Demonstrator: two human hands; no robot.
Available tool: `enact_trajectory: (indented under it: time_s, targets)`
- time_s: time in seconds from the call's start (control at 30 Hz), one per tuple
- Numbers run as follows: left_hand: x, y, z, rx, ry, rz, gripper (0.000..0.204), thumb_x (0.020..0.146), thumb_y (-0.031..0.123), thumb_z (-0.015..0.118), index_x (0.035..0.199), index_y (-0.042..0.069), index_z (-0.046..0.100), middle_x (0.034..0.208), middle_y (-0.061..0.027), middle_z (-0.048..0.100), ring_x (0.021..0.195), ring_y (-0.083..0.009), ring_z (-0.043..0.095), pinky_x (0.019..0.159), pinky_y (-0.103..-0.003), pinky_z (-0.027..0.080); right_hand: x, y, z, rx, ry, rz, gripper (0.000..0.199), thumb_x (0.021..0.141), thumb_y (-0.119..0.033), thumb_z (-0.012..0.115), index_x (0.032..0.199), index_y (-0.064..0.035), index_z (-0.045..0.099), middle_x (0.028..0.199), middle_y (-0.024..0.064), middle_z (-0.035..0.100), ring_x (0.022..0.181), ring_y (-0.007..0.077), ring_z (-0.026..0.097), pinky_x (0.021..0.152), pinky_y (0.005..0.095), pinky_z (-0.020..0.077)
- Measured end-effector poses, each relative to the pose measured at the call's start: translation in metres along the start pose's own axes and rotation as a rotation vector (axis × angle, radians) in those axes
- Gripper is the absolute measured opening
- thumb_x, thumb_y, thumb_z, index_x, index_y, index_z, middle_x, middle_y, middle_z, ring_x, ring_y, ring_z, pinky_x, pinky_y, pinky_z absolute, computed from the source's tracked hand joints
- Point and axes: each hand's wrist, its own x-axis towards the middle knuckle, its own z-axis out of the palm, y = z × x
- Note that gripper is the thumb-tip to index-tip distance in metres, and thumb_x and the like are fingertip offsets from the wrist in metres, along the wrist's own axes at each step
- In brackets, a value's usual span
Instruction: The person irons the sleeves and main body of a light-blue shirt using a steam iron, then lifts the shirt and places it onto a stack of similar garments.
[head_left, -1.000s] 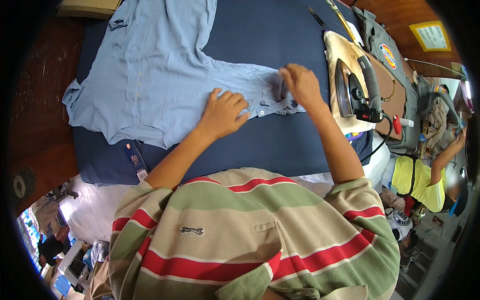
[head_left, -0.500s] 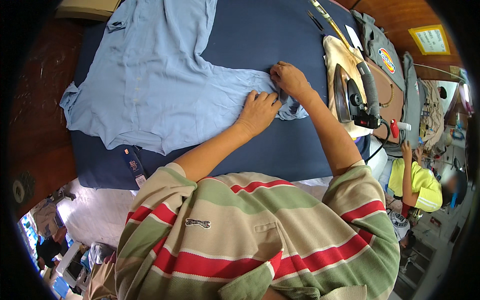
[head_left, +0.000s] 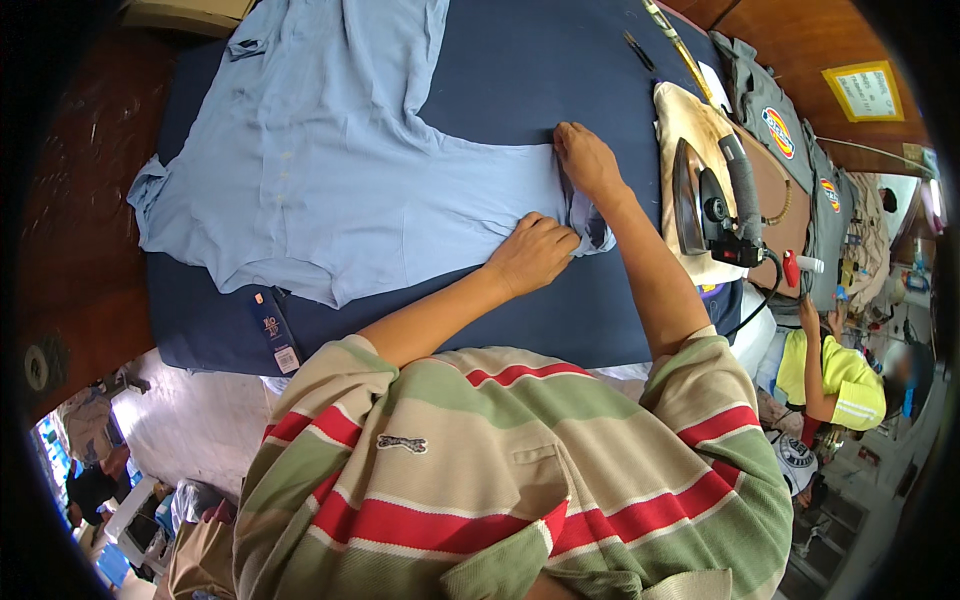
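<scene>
A light blue shirt (head_left: 310, 170) lies spread on the dark blue padded table (head_left: 490, 70), one sleeve stretched toward the right. Both my hands are at the end of that sleeve. My right hand (head_left: 590, 165) pinches its far edge, where the cloth is turned over. At the near edge, the fingers of my left hand (head_left: 537, 254) are curled closed on the fabric; the fingertips are partly hidden. A few creases run from the left hand into the sleeve. The cuff end hangs bunched just right of both hands.
An iron (head_left: 712, 205) with a grey-wrapped handle rests on a scorched cream cloth (head_left: 672, 110) at right, its cord trailing. Beyond are grey garments (head_left: 750, 85) and a red-and-white bottle (head_left: 792, 268). A dark hang tag (head_left: 273, 332) lies near left. A person in yellow (head_left: 835, 380) is at far right.
The sleeve has been pulled straighter and its upper part looks smoother. My left hand has slid nearer and to the right along the sleeve; my right hand has shifted slightly right.
</scene>
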Motion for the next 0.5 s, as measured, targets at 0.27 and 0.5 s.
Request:
enact_trajectory:
  time_s: [0.27, 0.5]
  targets:
    - [0.018, -0.081, -0.085, 0.292, 0.357, -0.268, 0.023, 0.079, 0.012, 0.048, 0.098, 0.009, 0.062, 0.096, -0.0037, 0.064, 0.090, -0.0235, 0.059, 0.083, -0.044, 0.039, -0.019, -0.067, -0.006, 0.393, 0.180, -0.009, 0.015, 0.076, -0.001, 0.056, 0.090, -0.0047, 0.055, 0.094, 0.0135, 0.057, 0.091, 0.0338, 0.055, 0.076, 0.0396, 0.0450]
    - [0.009, -0.117, -0.134, 0.495, -0.231, -0.413, 0.025, 0.072, 0.019, 0.060, 0.096, 0.010, 0.062, 0.093, -0.0035, 0.064, 0.098, -0.0211, 0.055, 0.098, -0.051, 0.026, -0.048, -0.049, 0.039, 0.097, 0.262, -0.195, 0.028, 0.078, -0.004, 0.055, 0.105, -0.0068, 0.053, 0.117, 0.0101, 0.052, 0.114, 0.0304, 0.047, 0.093, 0.0429, 0.0353]
